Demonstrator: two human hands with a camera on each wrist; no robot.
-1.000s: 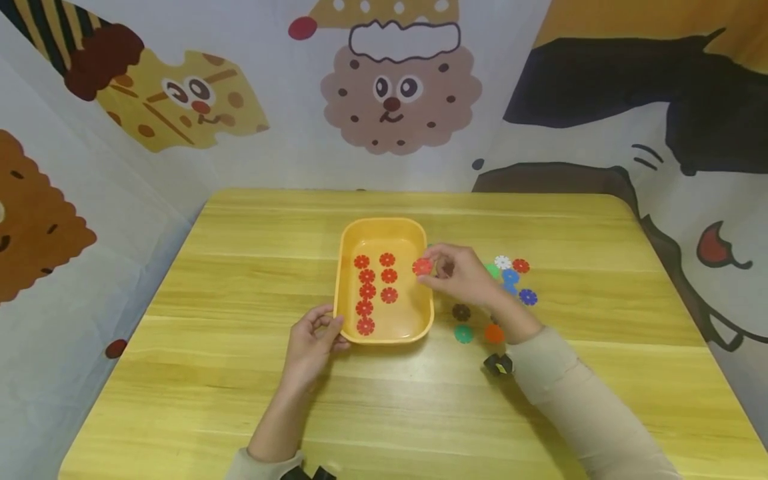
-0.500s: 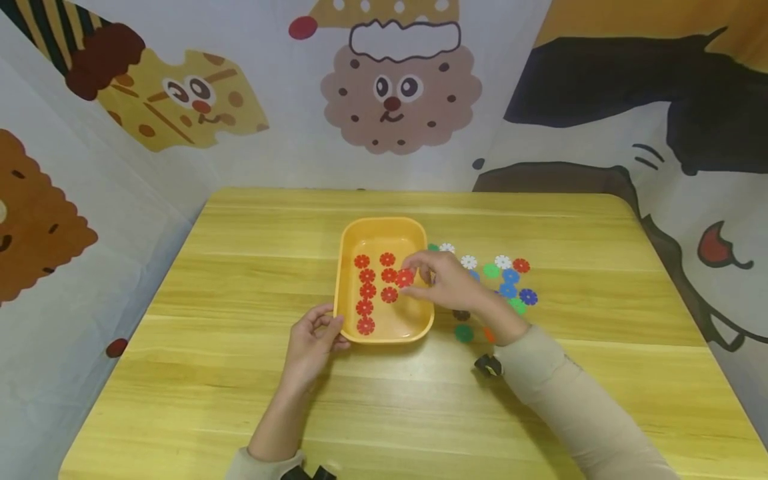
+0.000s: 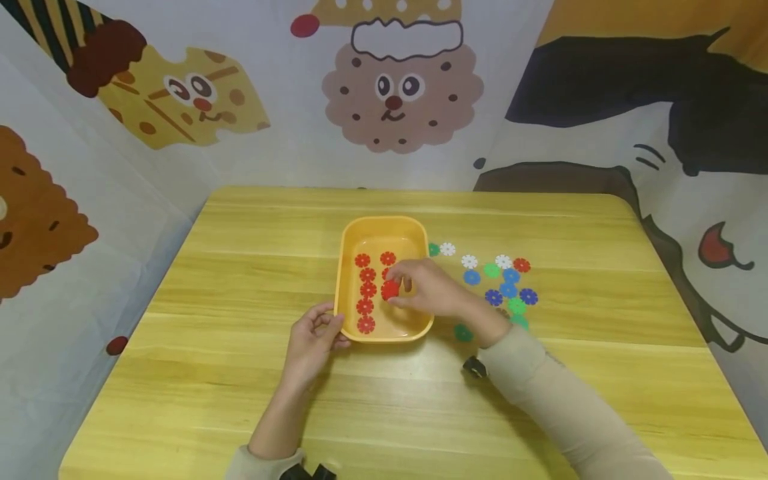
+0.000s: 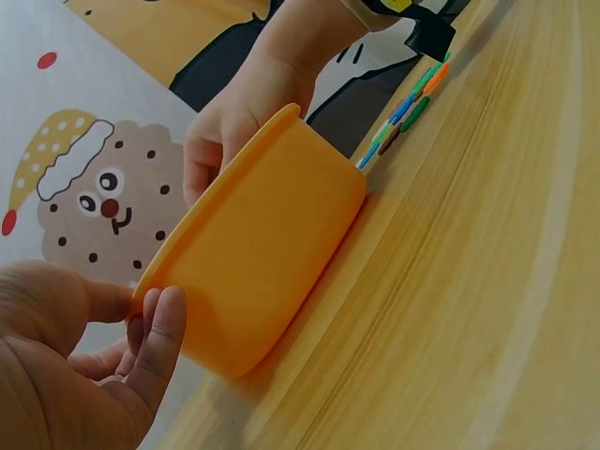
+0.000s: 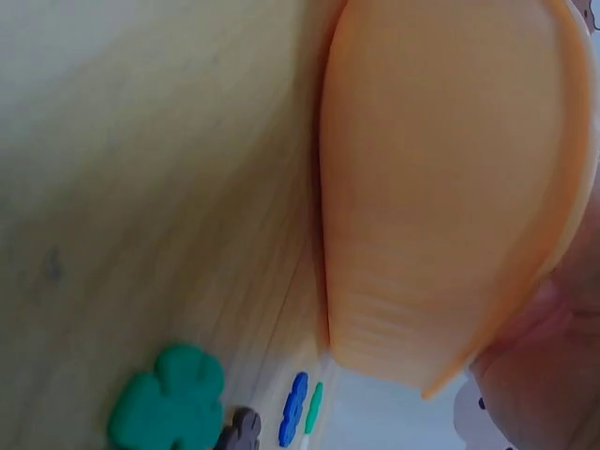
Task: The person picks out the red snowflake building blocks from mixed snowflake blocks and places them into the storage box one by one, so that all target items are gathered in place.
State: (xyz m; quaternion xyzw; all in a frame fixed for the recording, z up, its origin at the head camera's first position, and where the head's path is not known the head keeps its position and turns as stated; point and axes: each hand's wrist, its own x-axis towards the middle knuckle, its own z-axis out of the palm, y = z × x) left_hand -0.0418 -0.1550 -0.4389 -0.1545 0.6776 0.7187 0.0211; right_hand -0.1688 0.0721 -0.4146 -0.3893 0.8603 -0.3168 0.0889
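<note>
A yellow-orange plastic tray (image 3: pixel 384 339) stands on the wooden table. My left hand (image 3: pixel 313 337) pinches its near left corner; in the left wrist view the thumb and fingers grip the rim. Inside, red notched flower-shaped discs (image 3: pixel 367 290) make a column on the left, with a shorter second column partly covered by my right hand. That right hand (image 3: pixel 429 288) reaches over the right wall and pinches a red disc (image 3: pixel 389 290) low over the second column. The right wrist view shows mostly the tray's outer wall (image 5: pixel 441 187), which hides the fingertips and the held disc.
Right of the tray, loose flower discs lie on the table: several blue ones (image 3: pixel 508 290), white ones (image 3: pixel 469 261), green ones (image 3: pixel 463 333) and a red one (image 3: pixel 521 265). My right forearm hides part of this group. A cartoon-printed cloth (image 3: pixel 288 160) hangs behind the table.
My right hand has carried the red disc leftward from the tray's right rim to the second column, lower in the tray. My left hand and the tray have stayed in place.
</note>
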